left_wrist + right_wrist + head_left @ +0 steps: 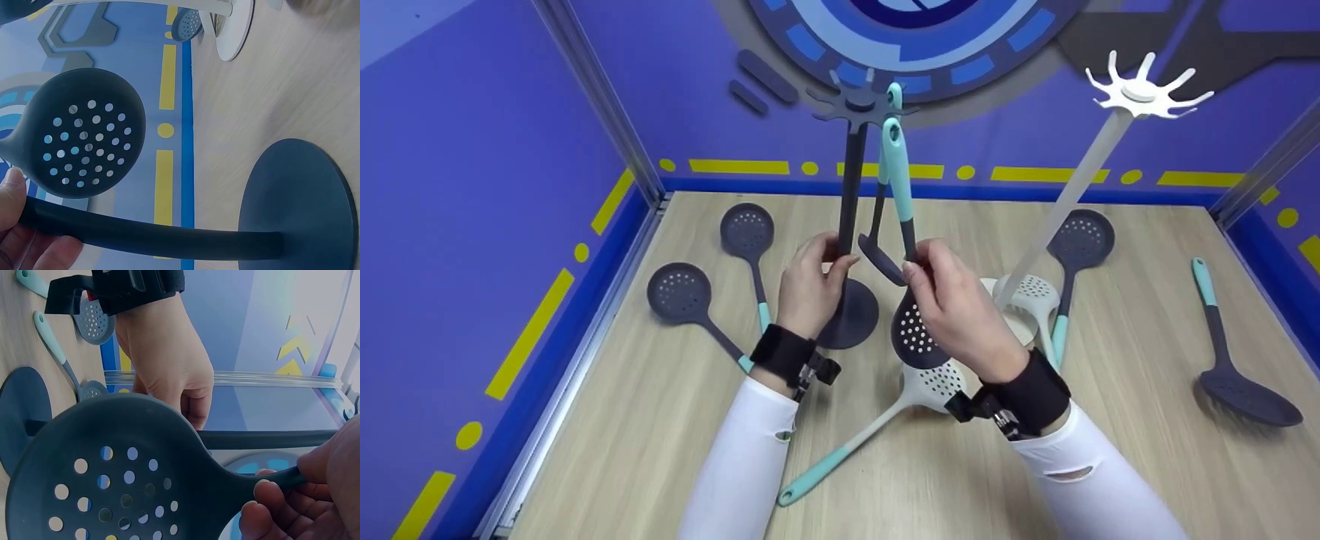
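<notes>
My left hand (814, 285) grips the pole of a dark utensil stand (851, 187), whose top is a ring of hooks and whose round base (298, 202) rests on the table. A dark skimmer with a teal handle hangs at the stand's right side; its perforated head (84, 135) is near my left thumb. Just right of it, my right hand (960, 307) pinches the neck of another dark skimmer (916, 334). This one is upright, teal handle up near the hooks and holed head below, clear of the table. Whether its handle touches a hook is unclear.
A white utensil stand (1072, 187) leans rightward in view, with a white skimmer (1035, 292) and a dark skimmer (1081, 238) by it. A white skimmer (877, 427) lies in front. Two dark skimmers lie left, one pictured here (679, 292); a dark spoon-like utensil (1249, 394) lies right.
</notes>
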Demonstrator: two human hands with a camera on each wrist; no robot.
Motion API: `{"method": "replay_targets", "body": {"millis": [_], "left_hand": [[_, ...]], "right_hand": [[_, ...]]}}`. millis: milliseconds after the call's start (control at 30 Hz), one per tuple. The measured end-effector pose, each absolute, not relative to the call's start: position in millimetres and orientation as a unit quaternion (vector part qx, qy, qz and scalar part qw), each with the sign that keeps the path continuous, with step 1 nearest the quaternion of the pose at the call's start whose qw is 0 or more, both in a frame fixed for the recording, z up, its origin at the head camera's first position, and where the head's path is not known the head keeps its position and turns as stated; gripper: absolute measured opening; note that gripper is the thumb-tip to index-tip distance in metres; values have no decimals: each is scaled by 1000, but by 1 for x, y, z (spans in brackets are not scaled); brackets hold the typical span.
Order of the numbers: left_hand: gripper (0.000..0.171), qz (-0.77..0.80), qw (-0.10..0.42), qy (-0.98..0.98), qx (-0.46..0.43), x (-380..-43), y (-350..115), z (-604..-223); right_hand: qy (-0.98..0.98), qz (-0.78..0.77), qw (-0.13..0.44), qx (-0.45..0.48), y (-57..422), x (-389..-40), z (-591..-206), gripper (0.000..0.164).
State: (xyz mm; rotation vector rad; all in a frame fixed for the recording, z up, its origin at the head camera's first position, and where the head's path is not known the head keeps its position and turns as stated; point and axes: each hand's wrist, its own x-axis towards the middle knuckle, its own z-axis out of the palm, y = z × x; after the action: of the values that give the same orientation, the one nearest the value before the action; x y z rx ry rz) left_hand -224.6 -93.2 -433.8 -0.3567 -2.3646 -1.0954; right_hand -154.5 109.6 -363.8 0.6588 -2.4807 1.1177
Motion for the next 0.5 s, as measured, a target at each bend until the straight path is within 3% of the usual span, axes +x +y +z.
{"method": "replay_targets", "body": {"millis": [500], "left_hand": [[32,-409,240,-871,-128,-223,-93,-434]], "right_hand": [[-868,390,181,247,100,-163,-371,20]]}}
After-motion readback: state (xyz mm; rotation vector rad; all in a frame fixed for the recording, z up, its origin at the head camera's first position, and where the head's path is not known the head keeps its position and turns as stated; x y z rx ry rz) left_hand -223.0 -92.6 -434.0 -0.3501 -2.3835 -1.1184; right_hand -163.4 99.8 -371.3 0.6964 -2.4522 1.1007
